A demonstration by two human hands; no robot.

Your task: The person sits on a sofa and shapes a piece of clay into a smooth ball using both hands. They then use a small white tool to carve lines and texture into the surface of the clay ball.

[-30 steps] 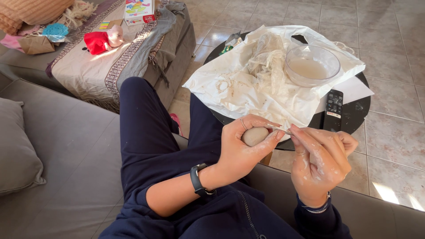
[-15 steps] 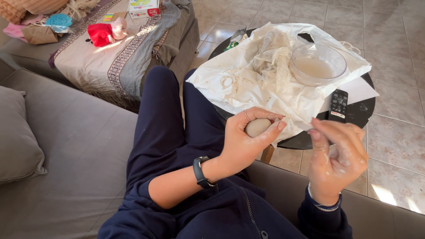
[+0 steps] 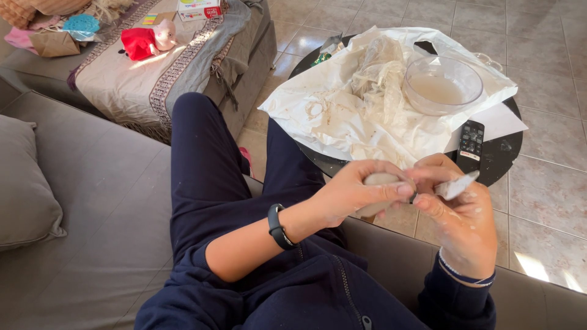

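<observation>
- Since the earlier frame the two hands had drawn closer together, and the right hand (image 3: 460,223) had come up until its tool touched the lump.
- The left hand (image 3: 358,192) sat just right of the frame's centre, its fingers (image 3: 391,186) curled nearly closed around a pale clay lump (image 3: 378,179), thumb pressed along its lower side.
- The right hand lay in the lower right of the frame, fingers pinched tight on a thin flat tool (image 3: 455,185), whose tip met the lump; pale residue dusted the knuckles.
- A black wristband (image 3: 278,227) circled the left wrist.
- Above the hands, in the upper right, a round dark table (image 3: 504,160) carried a crumpled, stained white sheet (image 3: 348,113), a clear glass bowl (image 3: 441,85) of cloudy liquid, and a black remote control (image 3: 471,140) near its edge.
- A grey cushion (image 3: 24,183) rested at the left edge.
</observation>
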